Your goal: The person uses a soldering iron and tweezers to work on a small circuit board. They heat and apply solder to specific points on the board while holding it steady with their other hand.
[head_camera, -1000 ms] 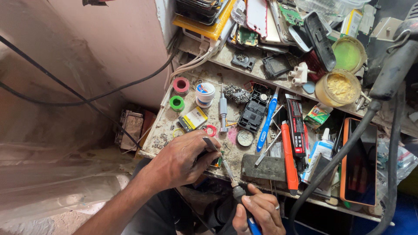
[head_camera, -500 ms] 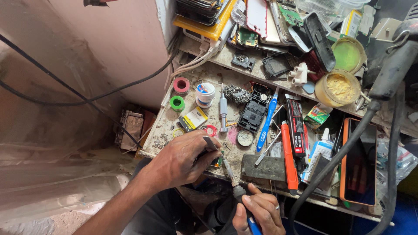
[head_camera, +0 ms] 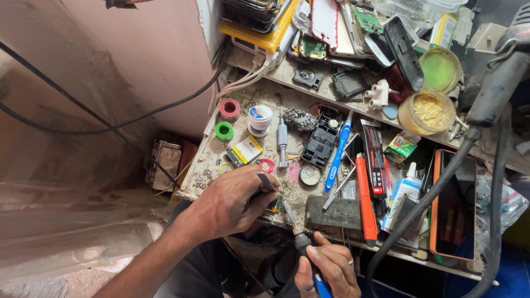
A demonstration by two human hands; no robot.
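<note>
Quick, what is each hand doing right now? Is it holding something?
Left hand: closed on slim metal tweezers, resting on the workbench.
Right hand: closed around a soldering iron, its tip pointing toward the left hand.

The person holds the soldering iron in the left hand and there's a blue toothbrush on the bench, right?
Not quite. The head view shows the soldering iron in the right hand; the left hand pinches a small part. The blue toothbrush does lie on the bench.
</note>
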